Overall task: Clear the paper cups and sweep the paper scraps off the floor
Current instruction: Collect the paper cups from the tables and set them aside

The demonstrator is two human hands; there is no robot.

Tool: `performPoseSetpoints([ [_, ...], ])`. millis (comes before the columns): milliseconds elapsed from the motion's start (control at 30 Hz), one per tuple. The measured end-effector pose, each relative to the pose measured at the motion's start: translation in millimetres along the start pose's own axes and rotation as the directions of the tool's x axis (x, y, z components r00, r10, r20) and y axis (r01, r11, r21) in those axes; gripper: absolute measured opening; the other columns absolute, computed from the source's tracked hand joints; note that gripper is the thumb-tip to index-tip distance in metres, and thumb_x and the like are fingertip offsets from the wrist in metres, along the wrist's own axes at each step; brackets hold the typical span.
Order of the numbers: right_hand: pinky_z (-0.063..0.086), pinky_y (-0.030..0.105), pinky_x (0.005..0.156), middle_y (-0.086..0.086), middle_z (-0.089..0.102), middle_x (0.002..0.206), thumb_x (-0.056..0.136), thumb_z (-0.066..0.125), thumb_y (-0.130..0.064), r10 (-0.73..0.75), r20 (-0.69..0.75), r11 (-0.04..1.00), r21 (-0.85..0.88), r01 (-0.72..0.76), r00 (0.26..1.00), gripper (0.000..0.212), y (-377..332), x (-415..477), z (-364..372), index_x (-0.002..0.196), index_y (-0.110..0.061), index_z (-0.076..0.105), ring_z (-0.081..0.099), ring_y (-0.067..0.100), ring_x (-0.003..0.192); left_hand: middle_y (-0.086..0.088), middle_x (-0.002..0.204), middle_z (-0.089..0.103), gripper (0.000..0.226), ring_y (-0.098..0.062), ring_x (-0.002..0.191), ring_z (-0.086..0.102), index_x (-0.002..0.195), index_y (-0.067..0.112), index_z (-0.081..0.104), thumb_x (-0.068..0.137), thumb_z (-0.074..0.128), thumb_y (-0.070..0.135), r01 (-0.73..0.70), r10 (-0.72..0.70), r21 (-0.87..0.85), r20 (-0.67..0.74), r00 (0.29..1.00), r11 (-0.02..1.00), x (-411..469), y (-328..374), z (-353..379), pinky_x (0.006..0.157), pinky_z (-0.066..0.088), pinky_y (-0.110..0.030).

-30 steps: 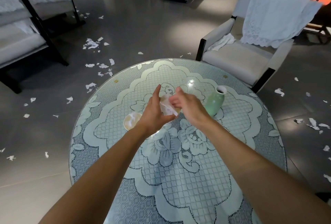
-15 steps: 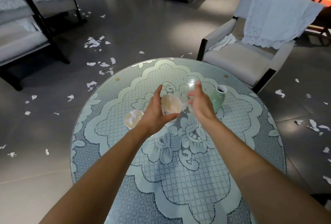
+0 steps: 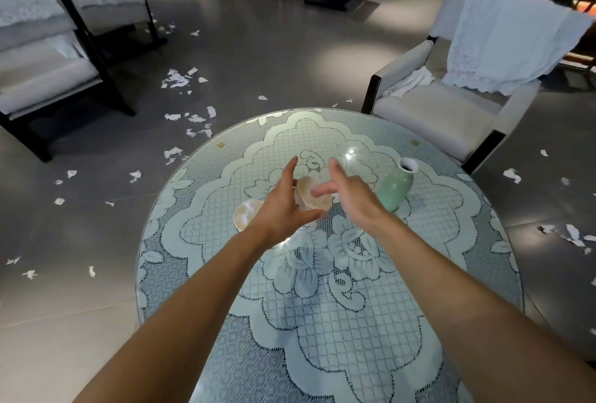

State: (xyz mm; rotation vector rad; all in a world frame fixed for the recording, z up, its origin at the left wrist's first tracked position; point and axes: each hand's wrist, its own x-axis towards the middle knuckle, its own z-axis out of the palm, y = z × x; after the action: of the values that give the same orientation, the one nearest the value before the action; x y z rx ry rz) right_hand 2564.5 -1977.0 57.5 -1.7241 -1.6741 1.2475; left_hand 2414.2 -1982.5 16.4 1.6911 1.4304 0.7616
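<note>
Lace-covered round table (image 3: pixel 322 322), paper cup (image 3: pixel 311 191), grey floor (image 3: pixel 274 57), paper scraps (image 3: pixel 175 80), armchair (image 3: pixel 435 118)

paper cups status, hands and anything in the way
Left hand around one paper cup, grip unclear; right hand open beside it. Second cup on the table. Green vase close by right hand; scraps on floor.

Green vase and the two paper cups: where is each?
green vase (image 3: pixel 394 191): head view, its body.
tilted paper cup (image 3: pixel 319 202): head view, its open inside.
other paper cup (image 3: pixel 245 214): head view, its inside.
</note>
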Motion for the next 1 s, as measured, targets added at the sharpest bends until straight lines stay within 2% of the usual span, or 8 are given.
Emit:
performPoseSetpoints([
  [100, 0.009, 0.039, 0.109, -0.002, 0.063, 0.1, 0.098, 0.009, -0.058, -0.062, 0.0, 0.943, -0.329, 0.058, 0.998, 0.077, 6.3, -0.6, 8.0, 0.096, -0.016, 0.074, 0.036, 0.008, 0.11, -0.005, 0.138, 0.047, 0.11, -0.019, 0.124, 0.047, 0.149, 0.023, 0.0, 0.073, 0.079, 0.03, -0.011, 0.011, 0.024, 0.003, 1.0, 1.0, 2.1, 0.9, 1.6, 0.095, 0.04, -0.027],
  [200, 0.009, 0.037, 0.105, 0.001, 0.061, 0.108, 0.099, 0.013, -0.055, -0.196, -0.118, 0.885, -0.449, 0.123, 0.974, 0.073, 10.1, 4.6, 13.5, 0.09, -0.014, 0.072, 0.038, 0.013, 0.121, -0.007, 0.144, 0.041, 0.11, -0.02, 0.128, 0.044, 0.149, 0.025, 0.001, 0.072, 0.079, 0.035, 0.004, -0.004, 0.018, 0.003, 1.0, 1.0, 1.8, -0.7, 5.9, 0.102, 0.041, -0.036],
  [333, 0.023, 0.041, 0.106, 0.003, 0.064, 0.116, 0.101, 0.016, -0.051, -0.09, -0.326, 0.991, -0.124, 0.052, 0.941, 0.066, 14.6, 10.9, 2.3, 0.098, -0.02, 0.074, 0.045, 0.02, 0.12, -0.01, 0.147, 0.033, 0.111, -0.023, 0.133, 0.036, 0.149, 0.028, 0.001, 0.072, 0.08, 0.034, 0.054, -0.054, 0.031, 0.001, 0.999, 0.998, 0.2, -8.8, 6.9, 0.106, 0.038, -0.044],
  [433, 0.036, 0.034, 0.092, 0.005, 0.064, 0.121, 0.101, 0.017, -0.05, 0.059, -0.286, 0.994, 0.109, -0.029, 0.957, 0.065, 26.5, 14.8, -6.1, 0.108, -0.016, 0.071, 0.054, 0.018, 0.11, -0.011, 0.147, 0.025, 0.11, -0.025, 0.134, 0.031, 0.149, 0.027, 0.0, 0.073, 0.079, 0.029, 0.092, -0.093, 0.034, 0.023, 0.995, 0.995, -1.4, -15.0, 9.0, 0.109, 0.032, -0.039],
  [533, 0.039, 0.033, 0.091, 0.008, 0.063, 0.122, 0.102, 0.022, -0.046, 0.136, -0.245, 0.988, 0.106, -0.113, 0.96, 0.058, 42.8, 20.3, -7.1, 0.112, -0.012, 0.068, 0.056, 0.021, 0.112, -0.012, 0.147, 0.02, 0.109, -0.028, 0.135, 0.028, 0.149, 0.025, -0.003, 0.075, 0.077, 0.026, 0.133, -0.137, 0.058, 0.073, 0.988, 0.989, -1.0, -21.8, 17.6, 0.107, 0.029, -0.041],
  [700, 0.045, 0.051, 0.099, 0.013, 0.063, 0.105, 0.1, 0.034, -0.041, 0.262, -0.199, 0.956, 0.189, -0.226, 0.944, 0.051, 64.2, 32.7, -3.4, 0.109, -0.002, 0.065, 0.06, 0.031, 0.106, -0.013, 0.144, 0.021, 0.108, -0.031, 0.133, 0.029, 0.15, 0.023, -0.003, 0.076, 0.076, 0.027, 0.18, -0.187, 0.082, 0.089, 0.978, 0.98, 9.9, -34.0, 29.2, 0.107, 0.029, -0.041],
  [867, 0.045, 0.05, 0.099, 0.002, 0.061, 0.094, 0.1, 0.038, -0.039, 0.342, -0.142, 0.924, 0.23, -0.305, 0.929, 0.046, 78.5, 55.5, -0.9, 0.109, -0.003, 0.064, 0.06, 0.02, 0.095, -0.011, 0.146, 0.015, 0.105, -0.029, 0.135, 0.027, 0.15, 0.022, -0.003, 0.078, 0.074, 0.024, 0.193, -0.197, 0.048, 0.079, 0.977, 0.98, 31.2, -38.2, 32.5, 0.106, 0.029, -0.037],
  [1000, 0.047, 0.055, 0.094, 0.02, 0.064, 0.106, 0.097, 0.042, -0.032, 0.313, -0.183, 0.947, 0.13, -0.292, 0.932, 0.044, 81.7, 74.9, 2.5, 0.107, 0.007, 0.06, 0.06, 0.036, 0.104, -0.009, 0.147, 0.014, 0.111, -0.026, 0.137, 0.024, 0.149, 0.024, -0.005, 0.074, 0.078, 0.021, 0.175, -0.177, 0.021, 0.093, 0.98, 0.984, 44.6, -41.3, 31.2, 0.107, 0.028, -0.036],
])
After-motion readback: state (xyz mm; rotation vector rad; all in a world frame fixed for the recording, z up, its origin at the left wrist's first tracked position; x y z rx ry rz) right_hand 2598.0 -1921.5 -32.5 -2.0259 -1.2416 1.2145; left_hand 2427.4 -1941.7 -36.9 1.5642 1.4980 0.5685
